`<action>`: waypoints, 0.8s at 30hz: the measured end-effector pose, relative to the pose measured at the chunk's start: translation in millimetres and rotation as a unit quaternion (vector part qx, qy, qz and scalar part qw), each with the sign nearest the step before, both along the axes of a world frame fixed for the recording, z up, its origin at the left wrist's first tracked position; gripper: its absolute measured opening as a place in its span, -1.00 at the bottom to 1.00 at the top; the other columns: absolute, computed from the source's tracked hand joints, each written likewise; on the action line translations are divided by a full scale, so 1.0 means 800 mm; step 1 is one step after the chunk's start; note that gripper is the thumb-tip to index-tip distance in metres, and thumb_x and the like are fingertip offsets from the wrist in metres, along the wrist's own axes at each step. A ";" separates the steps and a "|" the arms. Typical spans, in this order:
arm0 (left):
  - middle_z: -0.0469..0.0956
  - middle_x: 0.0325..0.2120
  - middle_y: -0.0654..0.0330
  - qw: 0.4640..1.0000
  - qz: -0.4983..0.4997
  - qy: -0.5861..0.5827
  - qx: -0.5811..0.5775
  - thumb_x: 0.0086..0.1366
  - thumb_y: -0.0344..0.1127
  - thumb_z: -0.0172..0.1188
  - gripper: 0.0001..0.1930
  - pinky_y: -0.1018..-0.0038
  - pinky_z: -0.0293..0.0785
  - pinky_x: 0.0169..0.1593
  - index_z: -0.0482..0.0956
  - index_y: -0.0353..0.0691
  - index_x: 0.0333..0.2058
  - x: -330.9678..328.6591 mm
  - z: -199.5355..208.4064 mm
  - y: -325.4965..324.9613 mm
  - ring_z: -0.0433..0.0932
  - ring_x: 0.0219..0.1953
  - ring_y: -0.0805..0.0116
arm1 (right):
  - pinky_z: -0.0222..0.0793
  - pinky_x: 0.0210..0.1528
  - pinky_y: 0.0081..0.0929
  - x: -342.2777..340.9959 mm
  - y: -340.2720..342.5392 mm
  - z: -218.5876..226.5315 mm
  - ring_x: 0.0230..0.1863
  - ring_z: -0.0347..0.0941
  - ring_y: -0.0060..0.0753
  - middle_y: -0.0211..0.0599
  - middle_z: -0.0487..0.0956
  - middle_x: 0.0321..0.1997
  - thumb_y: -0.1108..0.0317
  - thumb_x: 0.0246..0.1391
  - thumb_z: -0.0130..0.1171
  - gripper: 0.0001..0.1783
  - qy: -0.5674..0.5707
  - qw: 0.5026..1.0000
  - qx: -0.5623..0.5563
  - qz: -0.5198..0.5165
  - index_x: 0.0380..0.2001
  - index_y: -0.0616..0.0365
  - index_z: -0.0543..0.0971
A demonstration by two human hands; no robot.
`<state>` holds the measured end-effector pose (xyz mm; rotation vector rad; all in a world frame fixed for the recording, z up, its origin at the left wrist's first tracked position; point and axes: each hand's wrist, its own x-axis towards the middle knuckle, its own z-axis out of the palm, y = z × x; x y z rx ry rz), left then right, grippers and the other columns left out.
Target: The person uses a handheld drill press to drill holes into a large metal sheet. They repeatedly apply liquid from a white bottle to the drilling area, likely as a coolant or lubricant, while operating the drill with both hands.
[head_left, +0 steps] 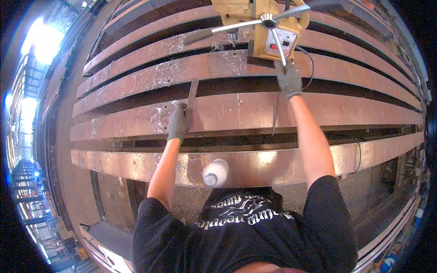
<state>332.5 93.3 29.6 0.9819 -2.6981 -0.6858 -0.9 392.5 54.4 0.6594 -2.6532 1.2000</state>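
Observation:
A yellow magnetic drill [259, 34] stands on the steel beams at the far side, with a three-spoke feed handle and a small control panel. My right hand [290, 81], in a grey glove, is closed around the end of the spoke pointing toward me. The drill's bit [233, 36] is to the left of its body, above a beam strewn with metal shavings. My left hand [180, 122], also gloved, is closed on a narrow flat bar [193, 91] that points away from me across the gap between two beams. Its fingers partly hide the bar's near end.
Several long brown steel beams [273, 111] lie side by side with dark gaps between them. A white bottle [217, 172] stands on the nearest beam, close to my body. A black cable [312, 68] loops from the drill. Shavings [159, 113] and drilled holes show at left.

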 end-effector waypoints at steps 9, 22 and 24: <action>0.56 -0.13 -0.11 0.980 0.023 -0.057 -0.190 0.42 -0.14 0.10 -0.73 -0.03 0.51 -0.02 0.56 -0.17 -0.06 0.032 -0.021 0.036 0.55 -0.06 -0.18 | 0.48 0.00 0.03 0.023 0.056 0.088 -0.04 0.59 0.24 0.17 0.67 -0.16 -0.09 0.35 0.07 -0.47 0.090 0.991 0.098 0.028 -0.09 0.22 0.65; 0.57 -0.04 -0.14 0.943 0.043 0.173 -0.282 0.36 -0.04 0.28 -0.55 0.01 0.52 0.06 0.52 -0.16 0.10 -0.030 0.141 -0.007 0.58 -0.01 -0.16 | 0.48 -0.11 -0.04 0.001 0.143 0.165 -0.19 0.64 0.10 0.15 0.69 -0.21 -0.09 0.31 0.15 -0.42 -0.025 0.972 0.102 0.208 0.02 0.27 0.63; 0.59 -0.02 -0.12 0.925 0.000 0.248 -0.288 0.35 0.05 0.30 -0.48 0.04 0.54 0.07 0.52 -0.17 0.12 -0.049 0.200 0.002 0.62 -0.01 -0.14 | 0.45 -0.18 -0.11 -0.055 0.174 0.179 -0.35 0.52 -0.16 -0.01 0.67 -0.32 -0.04 0.31 0.18 -0.45 0.012 0.942 0.252 0.222 0.11 0.22 0.62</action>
